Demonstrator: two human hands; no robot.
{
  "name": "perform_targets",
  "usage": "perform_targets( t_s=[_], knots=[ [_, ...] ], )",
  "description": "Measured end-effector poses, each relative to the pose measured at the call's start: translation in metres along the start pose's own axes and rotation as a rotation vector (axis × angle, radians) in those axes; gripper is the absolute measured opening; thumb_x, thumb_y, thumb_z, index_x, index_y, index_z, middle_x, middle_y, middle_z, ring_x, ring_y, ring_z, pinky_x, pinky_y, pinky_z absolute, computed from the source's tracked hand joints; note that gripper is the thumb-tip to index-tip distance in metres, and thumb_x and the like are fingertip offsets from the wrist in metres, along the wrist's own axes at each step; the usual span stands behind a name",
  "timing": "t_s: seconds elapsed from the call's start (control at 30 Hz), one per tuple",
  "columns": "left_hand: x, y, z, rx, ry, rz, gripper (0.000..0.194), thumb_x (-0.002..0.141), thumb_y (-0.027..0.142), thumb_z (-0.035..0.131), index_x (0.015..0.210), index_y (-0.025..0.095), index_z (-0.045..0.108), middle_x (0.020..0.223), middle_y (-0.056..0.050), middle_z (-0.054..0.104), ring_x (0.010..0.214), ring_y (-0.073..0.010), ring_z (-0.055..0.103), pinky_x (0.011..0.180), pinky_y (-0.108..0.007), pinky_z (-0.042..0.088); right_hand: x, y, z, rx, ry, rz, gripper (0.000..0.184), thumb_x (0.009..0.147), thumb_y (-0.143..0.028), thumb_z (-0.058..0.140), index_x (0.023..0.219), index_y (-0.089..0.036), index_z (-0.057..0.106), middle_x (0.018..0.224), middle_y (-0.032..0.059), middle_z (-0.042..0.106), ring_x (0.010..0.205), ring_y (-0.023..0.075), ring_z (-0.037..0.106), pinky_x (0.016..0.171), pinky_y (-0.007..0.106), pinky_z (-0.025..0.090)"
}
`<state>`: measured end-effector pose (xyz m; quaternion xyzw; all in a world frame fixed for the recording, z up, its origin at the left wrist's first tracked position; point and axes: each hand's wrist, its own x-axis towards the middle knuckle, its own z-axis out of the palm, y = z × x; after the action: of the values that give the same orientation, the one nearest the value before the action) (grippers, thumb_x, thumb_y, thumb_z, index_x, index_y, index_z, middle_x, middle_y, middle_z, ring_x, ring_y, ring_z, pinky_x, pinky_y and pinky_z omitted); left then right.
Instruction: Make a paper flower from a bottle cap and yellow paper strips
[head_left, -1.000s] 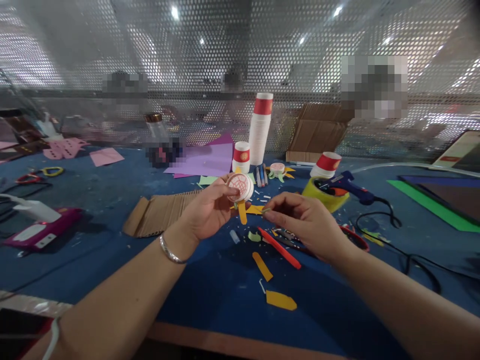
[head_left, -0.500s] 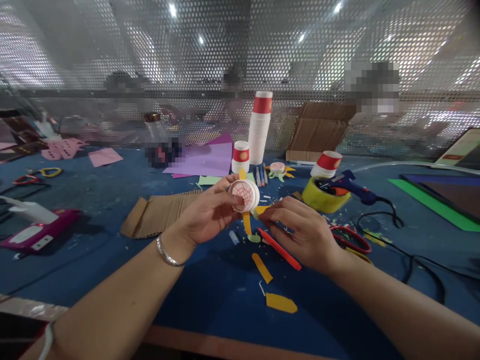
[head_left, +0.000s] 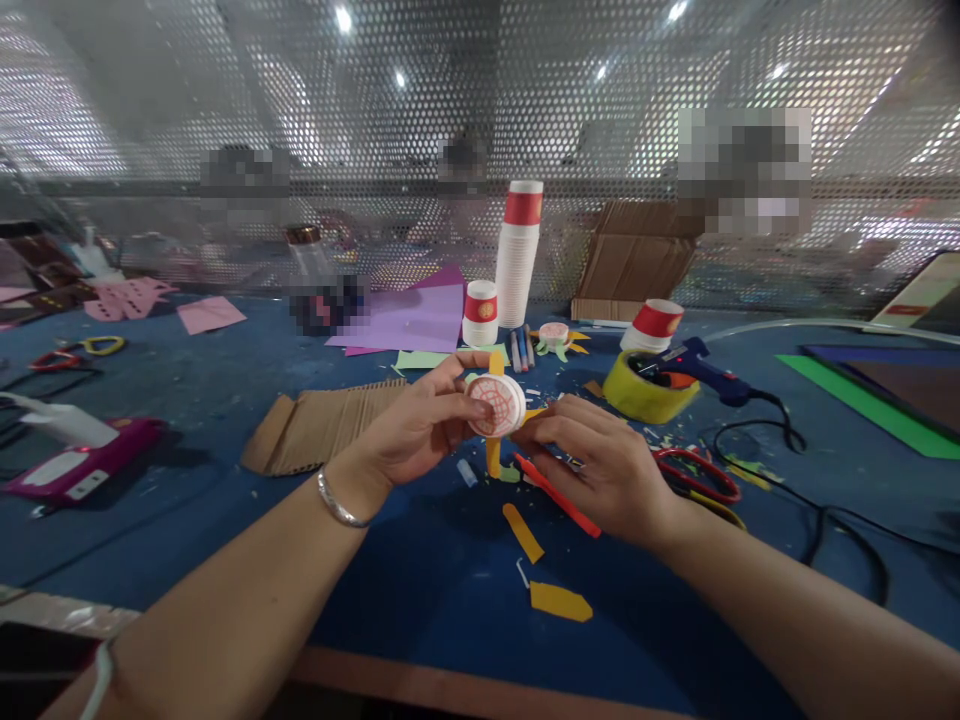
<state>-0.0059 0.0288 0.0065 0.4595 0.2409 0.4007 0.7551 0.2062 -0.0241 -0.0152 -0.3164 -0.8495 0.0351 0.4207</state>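
My left hand (head_left: 427, 420) pinches a cut-down paper cup base (head_left: 491, 405), thumb on its face. Red grid lines cover that white, round face. Yellow paper strips (head_left: 493, 458) stick out at its top, bottom and right, and a bit of green shows behind it. My right hand (head_left: 600, 455) is closed at the right-hand yellow strip (head_left: 534, 414), whose tip the fingers cover. Under that hand lies a red marker pen (head_left: 559, 497). Two loose yellow paper pieces (head_left: 560, 601) rest nearer the table's front edge.
Stacked paper cups (head_left: 517, 270) rise behind my hands, near a similar decorated cup base (head_left: 554, 335). To the right are a glue gun (head_left: 705, 372), a yellow tape roll (head_left: 649, 395) and red-handled scissors (head_left: 701, 475). Flattened cardboard (head_left: 322, 430) and a purple power strip (head_left: 112, 455) lie left.
The cup base has shifted slightly right and down in my left hand, its face turned a little. My right fingers now cover more of the right-hand strip.
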Motion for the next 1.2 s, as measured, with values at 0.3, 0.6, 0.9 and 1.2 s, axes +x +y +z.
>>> perform_targets(
  t_s=[0.3,0.6,0.9,1.2],
  knots=[
    [-0.001,0.004,0.000,0.042,-0.030,0.065,0.052,0.070,0.007,0.079,0.115,0.021,0.059,0.078,0.001,0.070,0.064,-0.0108,0.065,0.060,-0.019,0.051,0.006,-0.008,-0.002,0.463,0.027,0.516,0.018,0.092,-0.038,0.064,0.087,-0.022,0.070,0.079,0.0018,0.070,0.068,0.0143,0.063,0.062,0.029,0.051],
    [0.000,0.002,0.002,-0.074,-0.032,0.031,0.045,0.069,0.003,0.077,0.108,0.019,0.061,0.080,0.001,0.069,0.069,-0.0102,0.066,0.062,-0.018,0.051,0.008,-0.002,0.004,0.679,0.116,0.734,0.019,0.079,-0.038,0.077,0.085,-0.022,0.069,0.077,0.0006,0.067,0.069,0.0137,0.059,0.062,0.029,0.049],
    [0.000,0.000,0.002,0.077,-0.054,0.086,0.050,0.071,0.008,0.080,0.115,0.019,0.057,0.077,0.000,0.071,0.065,-0.0118,0.066,0.063,-0.021,0.052,0.011,-0.005,0.003,0.961,0.128,0.821,0.028,0.089,-0.047,0.068,0.082,-0.020,0.067,0.076,0.0015,0.065,0.069,0.0123,0.060,0.065,0.026,0.051],
    [-0.003,0.000,0.005,0.144,-0.074,0.109,0.052,0.072,0.010,0.081,0.118,0.020,0.058,0.075,0.001,0.070,0.064,-0.0133,0.066,0.062,-0.022,0.053,0.013,-0.005,0.001,1.043,0.038,0.913,0.027,0.072,-0.036,0.085,0.085,-0.021,0.067,0.080,-0.0003,0.066,0.067,0.0116,0.060,0.062,0.027,0.053]
  ],
)
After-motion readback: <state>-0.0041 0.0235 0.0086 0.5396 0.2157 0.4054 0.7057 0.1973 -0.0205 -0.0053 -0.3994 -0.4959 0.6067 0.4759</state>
